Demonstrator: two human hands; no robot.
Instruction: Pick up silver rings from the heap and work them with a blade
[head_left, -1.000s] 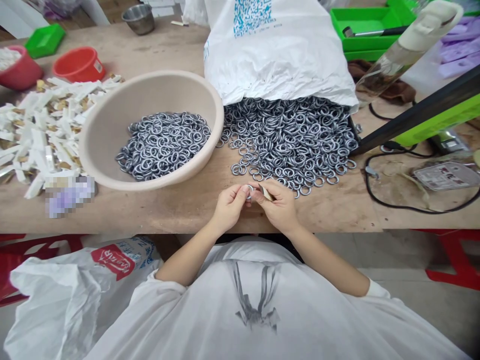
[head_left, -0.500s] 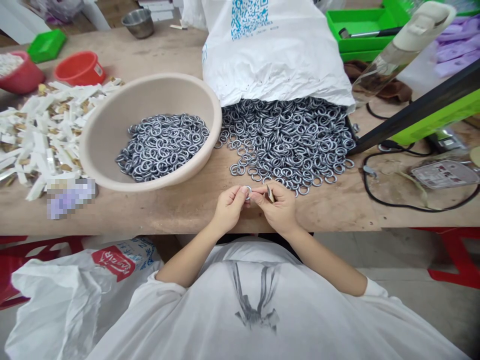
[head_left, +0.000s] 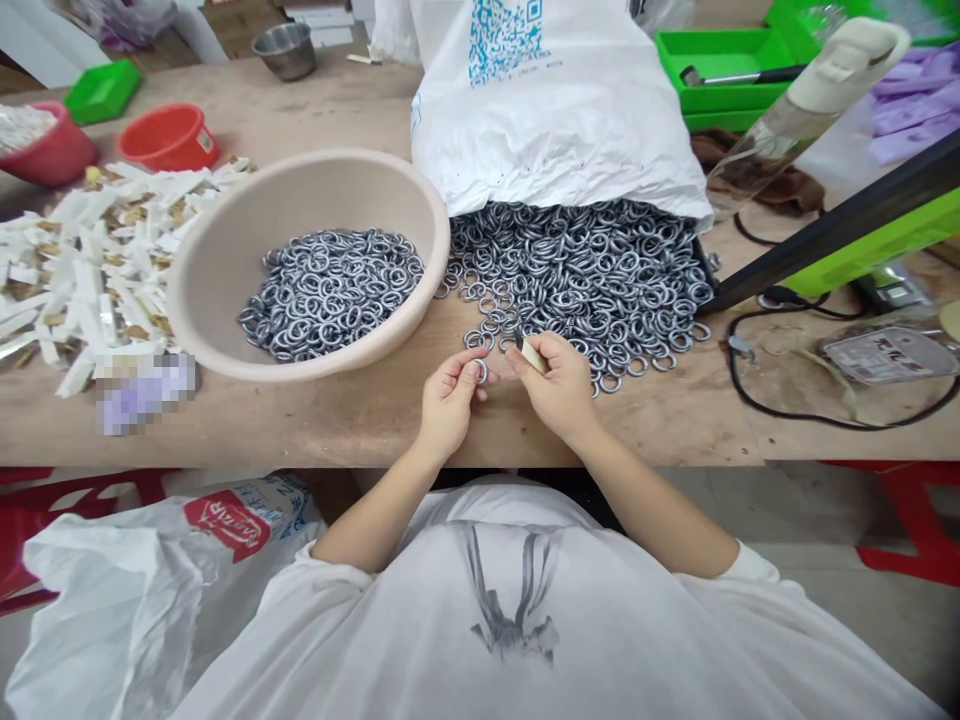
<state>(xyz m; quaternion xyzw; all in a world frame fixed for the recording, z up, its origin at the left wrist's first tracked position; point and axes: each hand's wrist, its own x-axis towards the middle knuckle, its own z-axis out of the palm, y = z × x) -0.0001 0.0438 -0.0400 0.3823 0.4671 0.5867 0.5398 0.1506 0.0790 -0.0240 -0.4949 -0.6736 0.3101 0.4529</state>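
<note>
My left hand (head_left: 448,400) pinches a small metal ring (head_left: 480,371) between thumb and fingertips, just above the table's near edge. A few centimetres to its right, my right hand (head_left: 559,388) grips a small beige strip (head_left: 532,354) and hovers at the near edge of the loose pile of metal rings (head_left: 577,275). That pile spills out of a white plastic sack (head_left: 551,100). Left of my hands stands a beige bowl (head_left: 225,270) holding many rings (head_left: 330,290).
White and tan strips (head_left: 82,260) litter the left of the wooden table (head_left: 337,415). Red bowls (head_left: 166,137), a green tray (head_left: 731,75), a clear bottle (head_left: 802,100) and a black cable (head_left: 795,410) lie around. A white bag (head_left: 135,590) sits by my left knee.
My hands have drawn apart: the left keeps the ring, the right has shifted slightly up toward the pile with the strip. The view has shifted a little.
</note>
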